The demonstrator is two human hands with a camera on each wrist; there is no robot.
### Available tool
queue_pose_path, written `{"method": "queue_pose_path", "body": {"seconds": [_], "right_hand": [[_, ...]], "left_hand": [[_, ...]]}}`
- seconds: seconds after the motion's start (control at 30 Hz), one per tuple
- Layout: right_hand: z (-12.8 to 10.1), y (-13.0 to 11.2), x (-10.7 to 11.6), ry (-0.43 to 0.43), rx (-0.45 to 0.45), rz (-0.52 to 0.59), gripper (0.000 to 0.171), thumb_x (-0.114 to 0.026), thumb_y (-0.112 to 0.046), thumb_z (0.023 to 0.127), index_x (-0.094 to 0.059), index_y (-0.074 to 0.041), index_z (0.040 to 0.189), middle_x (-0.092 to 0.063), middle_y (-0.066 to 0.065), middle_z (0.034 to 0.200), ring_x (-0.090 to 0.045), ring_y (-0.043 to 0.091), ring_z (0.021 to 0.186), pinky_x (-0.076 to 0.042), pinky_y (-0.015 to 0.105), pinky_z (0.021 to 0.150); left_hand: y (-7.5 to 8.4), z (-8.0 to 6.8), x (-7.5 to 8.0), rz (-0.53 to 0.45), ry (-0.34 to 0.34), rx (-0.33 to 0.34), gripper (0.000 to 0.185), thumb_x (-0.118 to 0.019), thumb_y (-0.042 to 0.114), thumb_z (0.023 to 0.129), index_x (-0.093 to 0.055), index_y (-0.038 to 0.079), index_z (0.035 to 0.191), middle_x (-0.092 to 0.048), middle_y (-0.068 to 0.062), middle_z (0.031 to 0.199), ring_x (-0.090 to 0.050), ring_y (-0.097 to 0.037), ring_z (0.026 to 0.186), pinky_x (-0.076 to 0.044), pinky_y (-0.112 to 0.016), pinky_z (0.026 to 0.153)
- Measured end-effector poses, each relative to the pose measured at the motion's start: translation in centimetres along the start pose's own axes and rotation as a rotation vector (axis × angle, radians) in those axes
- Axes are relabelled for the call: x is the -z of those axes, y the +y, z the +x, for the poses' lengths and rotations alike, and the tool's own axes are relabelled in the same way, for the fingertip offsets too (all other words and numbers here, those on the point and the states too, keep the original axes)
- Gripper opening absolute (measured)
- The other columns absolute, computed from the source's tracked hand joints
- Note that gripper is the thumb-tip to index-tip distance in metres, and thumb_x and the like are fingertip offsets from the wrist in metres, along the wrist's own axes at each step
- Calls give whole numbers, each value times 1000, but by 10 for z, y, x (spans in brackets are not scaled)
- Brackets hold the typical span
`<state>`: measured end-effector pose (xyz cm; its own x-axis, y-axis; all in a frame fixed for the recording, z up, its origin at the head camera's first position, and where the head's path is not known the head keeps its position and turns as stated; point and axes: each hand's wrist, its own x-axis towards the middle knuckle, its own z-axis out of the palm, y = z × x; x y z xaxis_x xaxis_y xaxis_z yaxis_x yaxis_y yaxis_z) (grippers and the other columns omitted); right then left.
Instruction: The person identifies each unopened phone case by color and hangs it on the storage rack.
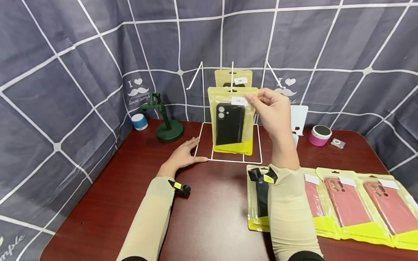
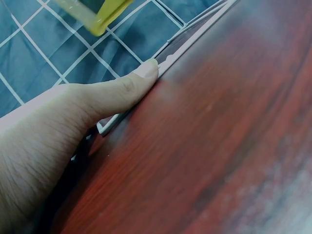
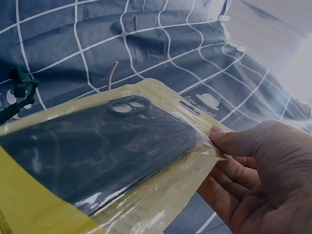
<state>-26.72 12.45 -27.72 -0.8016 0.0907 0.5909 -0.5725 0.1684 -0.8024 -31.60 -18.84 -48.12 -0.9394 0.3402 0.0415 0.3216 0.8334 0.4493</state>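
Note:
My right hand [image 1: 261, 99] pinches the top corner of a yellow packet with a black phone case [image 1: 232, 121] inside, holding it up in front of the white wire display stand [image 1: 228, 159]. The right wrist view shows thumb and fingers [image 3: 234, 141] gripping the packet's [image 3: 97, 151] edge. Another yellow packet [image 1: 232, 77] hangs on the stand's middle hook behind it. My left hand [image 1: 186, 154] lies flat on the red-brown table, its thumb [image 2: 131, 85] pressed against the stand's base wire [image 2: 195, 41].
Several packets lie at front right: one with a black case [image 1: 258, 203], others with pink cases [image 1: 349, 203]. A green stand [image 1: 168, 127], a blue speaker [image 1: 139, 121], a pink speaker [image 1: 320, 135] and a small grey device [image 1: 337, 143] sit along the back. Grid-pattern cloth surrounds the table.

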Motion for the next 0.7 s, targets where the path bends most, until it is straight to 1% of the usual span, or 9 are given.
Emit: {"method": "queue_pose_path", "body": {"seconds": [0.1,0.27,0.5,0.6,0.67,0.7], "right_hand": [[1,4,0,5,-3,-2,30,-81,-21,87,-64,0,74,-54,1,55,-37,9,47,-19,25,41],[2,11,-2,17,-6,-26,31,-81,-26,87,-63,-5,73,-54,-4,55,-34,8,47,-20,25,42],[5,18,-6,9,-33,-63,29,-81,-26,88,-63,-7,74,-53,-8,54,-31,5,46,-18,24,42],[5,20,-7,-12,-52,-45,29,-79,-26,89,-63,-8,75,-53,-9,55,-30,5,46,-18,25,42],[5,23,-6,-47,-67,-34,31,-78,-28,90,-62,-5,76,-51,-8,55,-30,6,48,-18,25,43],[5,24,-6,-76,-85,-33,28,-78,-29,90,-66,-6,80,-56,-9,59,-37,4,50,-23,22,45]], "left_hand": [[0,0,-1,3,-1,0,109,-65,81,74,-32,22,160,-26,-2,165,-24,-30,151,-23,-44,122],[-1,-1,-1,2,3,2,109,-65,82,74,-32,22,160,-26,-3,165,-24,-30,151,-23,-45,121],[-1,0,-1,-3,10,1,110,-64,83,74,-32,22,160,-27,-2,165,-25,-31,151,-24,-46,121],[-1,0,-1,-7,9,3,110,-65,83,73,-32,23,160,-27,-2,165,-25,-31,151,-24,-46,121],[-1,0,-1,-7,9,2,110,-64,83,73,-32,22,160,-27,-3,165,-25,-31,150,-24,-46,121],[-1,0,-1,-7,9,1,110,-64,83,73,-32,22,160,-27,-2,165,-25,-31,150,-24,-46,121]]}}
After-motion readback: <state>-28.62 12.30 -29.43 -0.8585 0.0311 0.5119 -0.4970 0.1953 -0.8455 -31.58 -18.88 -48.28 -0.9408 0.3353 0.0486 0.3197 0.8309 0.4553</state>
